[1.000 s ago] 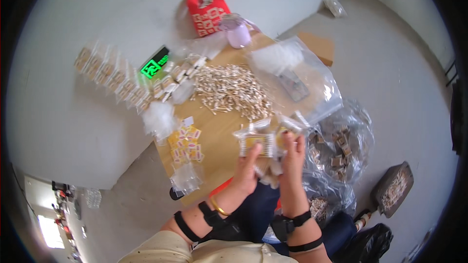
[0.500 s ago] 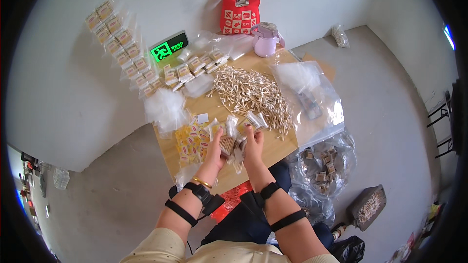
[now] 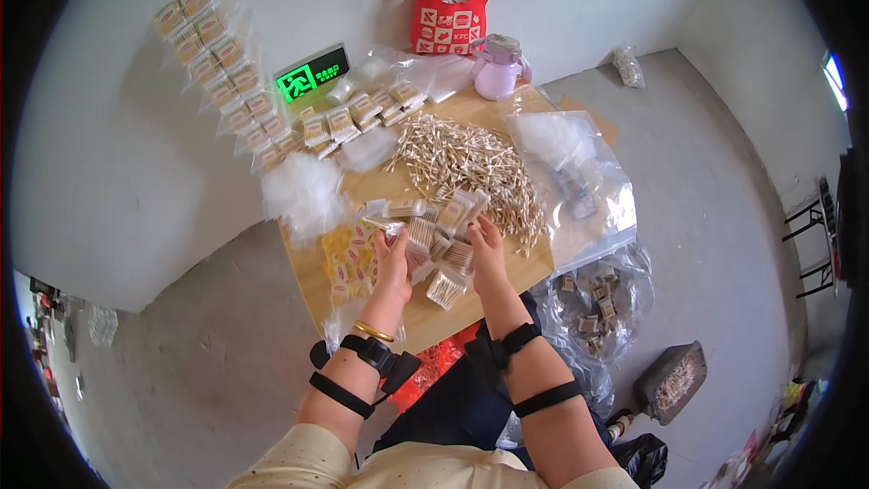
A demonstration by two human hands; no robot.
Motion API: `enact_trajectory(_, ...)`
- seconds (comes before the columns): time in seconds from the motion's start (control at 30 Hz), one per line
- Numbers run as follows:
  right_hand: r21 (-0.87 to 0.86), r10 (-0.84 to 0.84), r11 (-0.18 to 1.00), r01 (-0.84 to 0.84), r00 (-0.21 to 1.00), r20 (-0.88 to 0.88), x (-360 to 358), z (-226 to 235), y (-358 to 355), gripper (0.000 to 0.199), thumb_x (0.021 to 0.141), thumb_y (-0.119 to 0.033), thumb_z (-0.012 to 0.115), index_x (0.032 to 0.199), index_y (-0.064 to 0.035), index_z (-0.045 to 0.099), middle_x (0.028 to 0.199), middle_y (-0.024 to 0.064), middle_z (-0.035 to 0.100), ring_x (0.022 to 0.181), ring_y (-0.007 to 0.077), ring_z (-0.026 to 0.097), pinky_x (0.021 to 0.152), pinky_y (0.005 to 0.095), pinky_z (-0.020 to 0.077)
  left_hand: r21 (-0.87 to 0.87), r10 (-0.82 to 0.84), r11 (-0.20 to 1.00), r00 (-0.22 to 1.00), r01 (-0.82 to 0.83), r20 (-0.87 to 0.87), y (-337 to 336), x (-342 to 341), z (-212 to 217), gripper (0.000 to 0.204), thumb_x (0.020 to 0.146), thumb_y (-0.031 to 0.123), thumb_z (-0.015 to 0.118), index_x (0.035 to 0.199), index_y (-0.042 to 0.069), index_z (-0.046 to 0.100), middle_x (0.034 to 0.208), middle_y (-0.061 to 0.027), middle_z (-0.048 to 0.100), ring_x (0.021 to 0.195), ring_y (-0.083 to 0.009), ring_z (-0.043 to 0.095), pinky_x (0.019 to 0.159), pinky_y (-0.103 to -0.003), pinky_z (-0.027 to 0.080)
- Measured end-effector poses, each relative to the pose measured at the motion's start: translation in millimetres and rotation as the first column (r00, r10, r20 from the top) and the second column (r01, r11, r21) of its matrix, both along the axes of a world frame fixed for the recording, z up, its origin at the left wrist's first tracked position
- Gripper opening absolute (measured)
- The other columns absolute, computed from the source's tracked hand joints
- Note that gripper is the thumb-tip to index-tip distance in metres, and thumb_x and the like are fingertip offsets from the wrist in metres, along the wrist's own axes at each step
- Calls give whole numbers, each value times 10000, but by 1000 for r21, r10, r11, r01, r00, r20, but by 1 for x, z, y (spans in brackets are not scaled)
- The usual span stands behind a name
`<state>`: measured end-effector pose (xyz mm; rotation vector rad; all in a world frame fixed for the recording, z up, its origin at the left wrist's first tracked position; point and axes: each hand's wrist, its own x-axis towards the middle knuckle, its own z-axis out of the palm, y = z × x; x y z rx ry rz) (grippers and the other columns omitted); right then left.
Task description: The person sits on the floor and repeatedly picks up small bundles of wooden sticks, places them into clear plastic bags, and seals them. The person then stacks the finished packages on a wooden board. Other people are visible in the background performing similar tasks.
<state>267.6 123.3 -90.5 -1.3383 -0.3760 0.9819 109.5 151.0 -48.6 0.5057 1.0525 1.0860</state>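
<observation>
Landmark: low wooden table [image 3: 425, 317]. Yellow sachet pile [image 3: 348, 258] at its left edge. Left hand [image 3: 394, 263] and right hand [image 3: 486, 249], fingers curled, grip small clear cotton-swab packets [image 3: 433, 240] at table centre; fingertips hidden. Loose swab heap [image 3: 471, 163] beyond, right.

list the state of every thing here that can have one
left hand: grip on small clear packets
right hand: grip on the same packets
cotton swabs: loose, heaped on wooden table
exit sign: lit green
red bag: upright against wall
lilac jug: lid on
</observation>
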Motion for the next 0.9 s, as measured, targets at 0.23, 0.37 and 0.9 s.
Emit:
enact_trajectory(0.23,-131,212,971,-201,974,84,28,57,-57,494,929,-156,570,1400,-232,442,1300,26,514,1132,189,521,835,404,458,138,-40,989,990,58,-132,-43,-13,8,656,931,146,581,1472,52,221,1367,-121,384,1253,-231,411,1076,-383,343)
enact_trajectory(0.37,-92,130,990,-105,933,336,32,42,-93,415,842,0,572,1246,-88,529,1237,92,534,983,182,589,805,300,479,365,28,907,837,208,-546,-70,-22,14,547,863,96,607,1338,20,348,1250,-138,433,1198,-244,440,1034,-374,356)
enact_trajectory(0.9,-263,415,905,-335,829,374,-9,37,-117,234,880,-210,699,972,-9,625,816,25,618,744,99,564,660,256,459,243,-253,826,718,509,-648,-118,-24,-25,597,821,103,724,1282,61,347,1213,-133,491,1032,-188,583,887,-341,477)
